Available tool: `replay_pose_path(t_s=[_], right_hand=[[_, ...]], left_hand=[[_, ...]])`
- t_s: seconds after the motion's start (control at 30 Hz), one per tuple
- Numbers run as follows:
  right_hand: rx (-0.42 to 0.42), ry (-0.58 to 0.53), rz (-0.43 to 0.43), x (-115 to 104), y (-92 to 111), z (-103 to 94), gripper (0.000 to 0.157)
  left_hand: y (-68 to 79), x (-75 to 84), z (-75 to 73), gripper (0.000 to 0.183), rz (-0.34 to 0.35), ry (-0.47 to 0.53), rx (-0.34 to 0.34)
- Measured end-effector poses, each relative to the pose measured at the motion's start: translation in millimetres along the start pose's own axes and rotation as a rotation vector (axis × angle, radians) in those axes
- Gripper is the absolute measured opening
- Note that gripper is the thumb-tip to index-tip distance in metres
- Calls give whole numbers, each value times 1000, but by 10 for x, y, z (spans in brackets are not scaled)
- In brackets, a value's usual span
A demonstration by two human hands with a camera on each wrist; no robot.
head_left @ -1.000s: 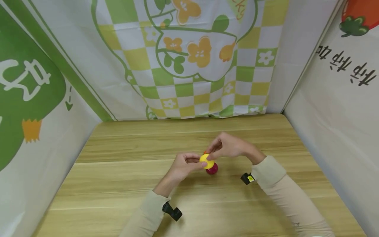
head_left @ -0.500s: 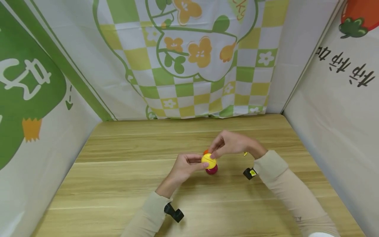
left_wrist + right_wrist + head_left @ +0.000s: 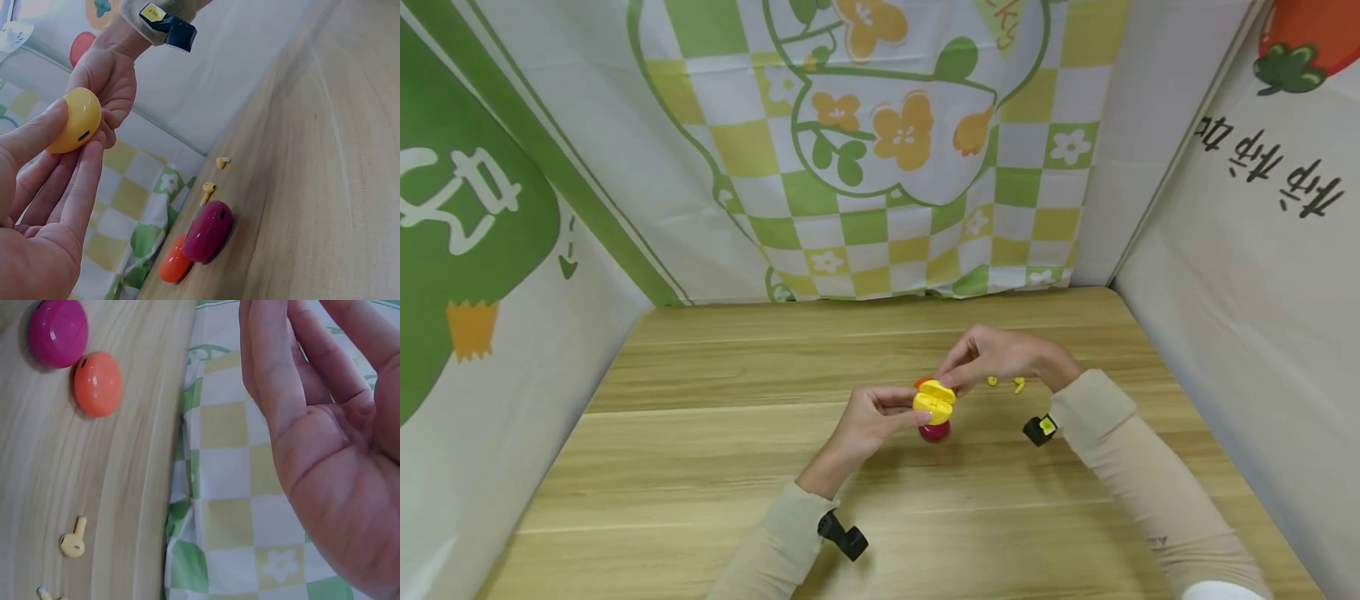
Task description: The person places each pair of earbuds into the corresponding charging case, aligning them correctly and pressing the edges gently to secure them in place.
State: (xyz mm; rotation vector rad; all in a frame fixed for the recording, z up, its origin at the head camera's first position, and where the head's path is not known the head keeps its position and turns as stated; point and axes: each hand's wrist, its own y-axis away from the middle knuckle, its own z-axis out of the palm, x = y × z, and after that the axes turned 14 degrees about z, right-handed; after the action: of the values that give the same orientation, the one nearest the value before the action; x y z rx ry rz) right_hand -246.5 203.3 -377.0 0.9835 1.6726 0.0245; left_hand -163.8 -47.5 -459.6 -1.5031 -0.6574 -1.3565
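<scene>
My left hand [image 3: 868,427] pinches the lower half of a yellow earbud case [image 3: 932,408] between thumb and fingers, above the table. The case's lid [image 3: 937,389] is raised, and its hollow inside shows in the head view. Thumb and fingertips of my right hand [image 3: 998,353] hold the edge of that lid. Below, a magenta case [image 3: 209,231] and an orange case [image 3: 175,260] lie on the table close together, both closed. Two yellow earbuds lie loose to their right, one earbud [image 3: 73,545] nearer the orange case and another earbud [image 3: 222,162] farther off.
The wood-grain table [image 3: 737,467] spreads around both hands. A checked green and yellow cloth [image 3: 865,225] hangs along its back edge, and printed white sheets [image 3: 1240,275] enclose the sides. Small black cameras [image 3: 852,543] stick out from both wrists.
The yellow case has gone from closed to open, its lid lifted by my right hand. The right hand has shifted slightly right and away, uncovering the yellow earbuds.
</scene>
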Motion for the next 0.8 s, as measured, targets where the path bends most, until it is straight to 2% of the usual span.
replay_pose_path(t_s=[0.13,0.3,0.5,0.63,0.8], right_hand=[[-5,-18,28,23,-2,-11,25],[41,2,96,32,27,-84,22],[187,91,215,69,158,-292,23],[282,170,288,118,232,-400,26],[360,172,360,211,219,-463,26]], left_hand=[[10,-11,4,36,17,5,-1],[18,-21,-10,37,-13,1,30],[8,-26,-28,36,-58,-35,69],[-2,-34,-33,36,-64,-46,74],[0,-43,-44,36,-58,-47,68]])
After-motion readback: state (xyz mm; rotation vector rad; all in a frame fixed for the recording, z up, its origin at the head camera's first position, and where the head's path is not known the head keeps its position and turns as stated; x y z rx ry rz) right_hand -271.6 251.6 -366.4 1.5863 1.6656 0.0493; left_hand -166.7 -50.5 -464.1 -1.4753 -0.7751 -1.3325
